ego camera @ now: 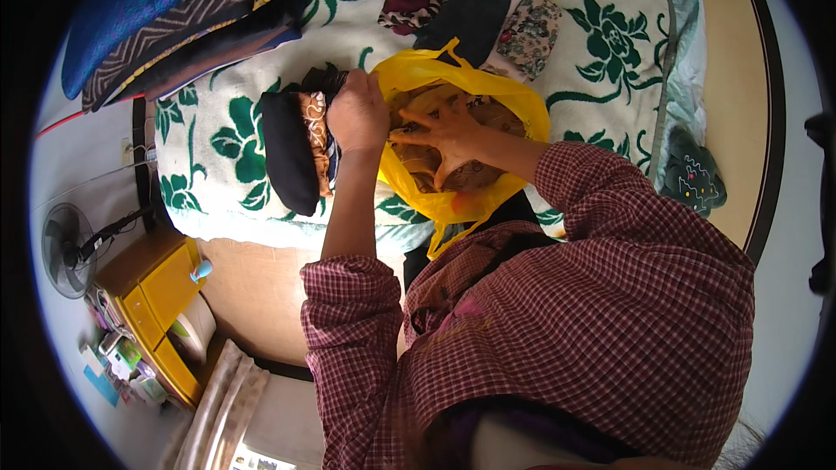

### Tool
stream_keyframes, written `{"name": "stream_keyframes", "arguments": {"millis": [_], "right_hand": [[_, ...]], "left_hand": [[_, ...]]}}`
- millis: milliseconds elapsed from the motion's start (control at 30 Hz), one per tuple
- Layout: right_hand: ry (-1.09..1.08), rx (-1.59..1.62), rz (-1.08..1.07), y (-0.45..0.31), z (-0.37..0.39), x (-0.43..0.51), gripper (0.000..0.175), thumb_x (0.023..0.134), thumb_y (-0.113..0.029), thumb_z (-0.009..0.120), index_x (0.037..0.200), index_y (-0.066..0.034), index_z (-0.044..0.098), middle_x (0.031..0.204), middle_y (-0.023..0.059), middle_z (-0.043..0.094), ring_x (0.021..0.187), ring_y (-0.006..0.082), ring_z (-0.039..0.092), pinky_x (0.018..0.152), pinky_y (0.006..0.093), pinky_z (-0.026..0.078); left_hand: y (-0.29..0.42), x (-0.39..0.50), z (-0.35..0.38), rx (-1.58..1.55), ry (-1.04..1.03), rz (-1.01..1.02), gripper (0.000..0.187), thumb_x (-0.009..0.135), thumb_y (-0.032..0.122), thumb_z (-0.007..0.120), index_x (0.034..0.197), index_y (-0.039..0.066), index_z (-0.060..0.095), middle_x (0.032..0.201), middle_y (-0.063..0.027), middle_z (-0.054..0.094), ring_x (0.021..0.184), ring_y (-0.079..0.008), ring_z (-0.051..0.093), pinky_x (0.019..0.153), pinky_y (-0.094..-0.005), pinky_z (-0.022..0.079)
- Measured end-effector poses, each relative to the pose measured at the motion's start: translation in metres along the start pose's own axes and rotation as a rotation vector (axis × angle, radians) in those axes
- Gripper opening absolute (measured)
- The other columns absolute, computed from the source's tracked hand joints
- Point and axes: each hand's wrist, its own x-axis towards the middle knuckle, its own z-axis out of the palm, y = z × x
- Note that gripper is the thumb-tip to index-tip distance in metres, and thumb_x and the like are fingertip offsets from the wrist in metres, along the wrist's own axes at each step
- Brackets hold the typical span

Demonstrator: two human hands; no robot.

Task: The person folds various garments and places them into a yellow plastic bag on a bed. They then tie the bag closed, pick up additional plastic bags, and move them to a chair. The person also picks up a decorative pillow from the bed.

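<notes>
A yellow plastic bag (532, 101) stands open-mouthed at the near side of the bed, brownish patterned cloth (486, 166) inside it. My left hand (358, 111) is curled into a fist at the bag's left rim and appears to grip it; its fingertips are hidden. Inside the bag's mouth is my right hand (444, 134), fingers spread over the cloth and closed on nothing. Left of my left hand lie a folded black cloth (287, 150) and an orange-brown patterned cloth (315, 124), side by side. A dark piece of fabric (320, 78) shows just behind them.
Folded clothes, including a dark grey piece (467, 16) and a floral one (530, 32), lie beyond the bag on a green-flowered blanket (245, 137). Thick folded bedding (170, 32) is stacked far left. A fan (68, 251) and wooden cabinet (147, 300) stand off the bed.
</notes>
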Motion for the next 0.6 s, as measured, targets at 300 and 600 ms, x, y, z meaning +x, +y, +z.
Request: {"name": "stream_keyframes", "arguments": {"millis": [300, 600], "right_hand": [[-0.084, 0.029, -0.002, -0.015, -0.018, 0.006, 0.108, 0.052, -0.068, 0.075, 0.143, -0.0501, 0.019, 0.157, -0.0001, -0.005, 0.137, 0.0530, 0.004, 0.095, 0.0804, 0.011], [0.458, 0.826, -0.014, -0.037, -0.050, -0.072, 0.048, 0.086, -0.027, 0.063, 0.121, 0.0057, 0.053, 0.104, 0.0193, 0.065, 0.092, 0.0256, 0.065, 0.079, 0.0315, 0.051]], "left_hand": [[-0.014, -0.011, -0.007, -0.229, -0.101, -0.087, 0.031, 0.086, 0.037, 0.062, 0.091, 0.007, 0.060, 0.070, -0.0168, 0.063, 0.065, -0.0381, 0.061, 0.060, -0.0429, 0.049], [-0.146, -0.056, -0.035, 0.538, -0.261, -0.641, 0.134, 0.053, 0.056, 0.084, 0.148, 0.014, -0.001, 0.152, -0.0185, 0.013, 0.141, -0.0360, 0.011, 0.111, -0.0547, 0.015]]}}
